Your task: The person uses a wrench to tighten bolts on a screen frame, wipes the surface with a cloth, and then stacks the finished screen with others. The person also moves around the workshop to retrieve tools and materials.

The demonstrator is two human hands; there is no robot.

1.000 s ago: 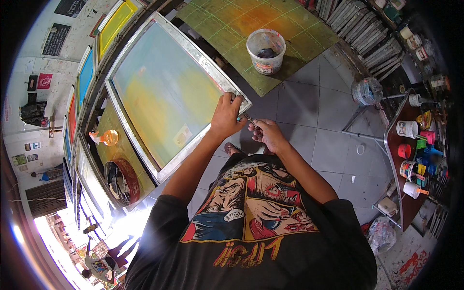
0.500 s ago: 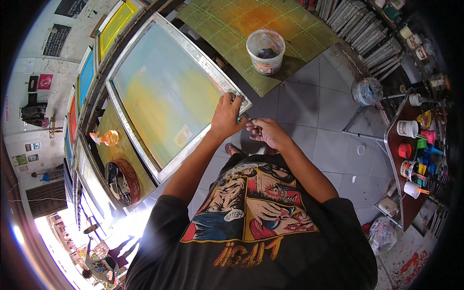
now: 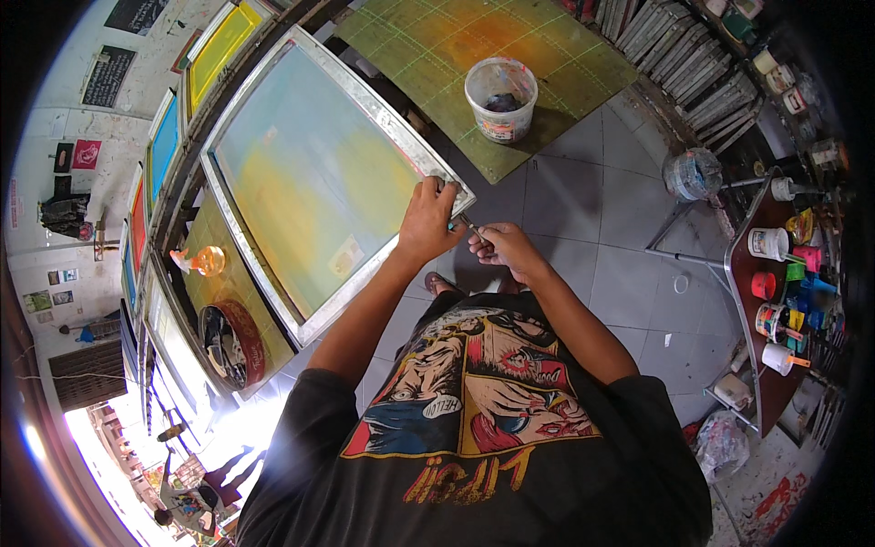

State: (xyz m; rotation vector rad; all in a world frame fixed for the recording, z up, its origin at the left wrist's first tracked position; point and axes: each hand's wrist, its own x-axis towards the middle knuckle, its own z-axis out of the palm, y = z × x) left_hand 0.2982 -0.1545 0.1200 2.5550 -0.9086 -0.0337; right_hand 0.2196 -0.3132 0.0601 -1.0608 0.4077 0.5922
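Note:
A silk-screen frame [image 3: 314,319] with a pale, yellow-stained mesh [image 3: 301,164] lies tilted on the left. My left hand [image 3: 428,221] is closed around its near right corner, with the thumb on the underside. Close beside that corner, my right hand [image 3: 506,248] pinches a small, thin metal tool [image 3: 468,223], its tip pointing up toward the frame's edge. What the tip touches is too small to make out.
Beyond the frame, a white tub [image 3: 497,120] stands on a green, paint-stained board [image 3: 437,55]. An orange spray bottle [image 3: 210,261] and a round red tin [image 3: 244,342] sit at left. Paint pots crowd a brown shelf [image 3: 747,273] on the right.
My right hand has shifted slightly, its fingers changing their grip so that more of the metal tool shows. My left hand and the frame stay in place.

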